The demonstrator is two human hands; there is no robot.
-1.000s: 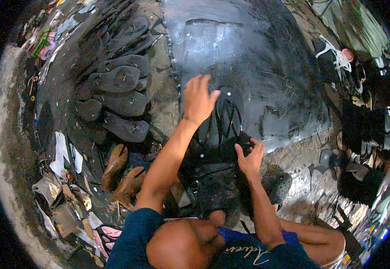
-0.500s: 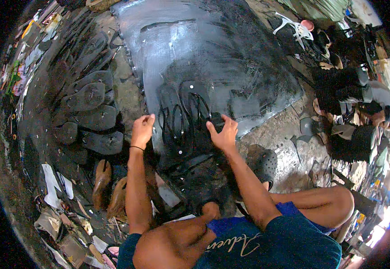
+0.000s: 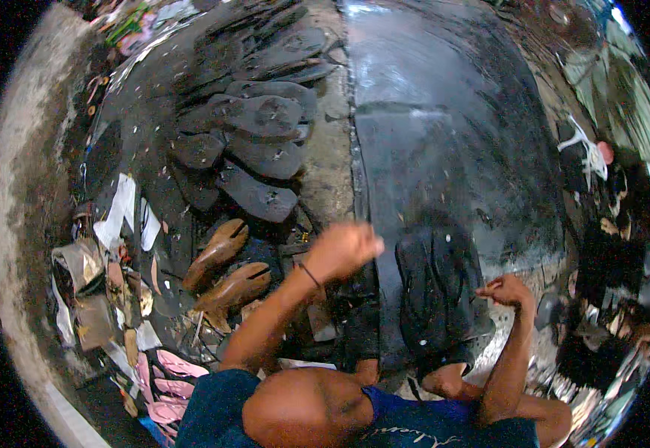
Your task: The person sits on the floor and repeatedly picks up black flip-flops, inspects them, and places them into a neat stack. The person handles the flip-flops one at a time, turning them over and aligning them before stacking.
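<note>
My left hand [image 3: 344, 250] is curled into a fist and blurred, lifted over the left edge of a big black rubber sheet [image 3: 452, 149] spread on the ground. My right hand [image 3: 505, 291] is also closed, just right of a heap of black sandal straps and soles [image 3: 435, 299] lying on the sheet's near end. I see nothing clearly held in either fist. My knee and blue shorts fill the bottom of the view.
A stack of black cut soles [image 3: 258, 127] lies at the upper left. Two brown wooden shoe lasts [image 3: 224, 261] sit beside my left forearm. Pink soles [image 3: 168, 373] and paper scraps litter the lower left. A white chair [image 3: 582, 145] stands far right.
Both hands have come off the strap heap and closed into fists. The left hand lifted up and to the right. The view has swung, so the sheet now sits further right.
</note>
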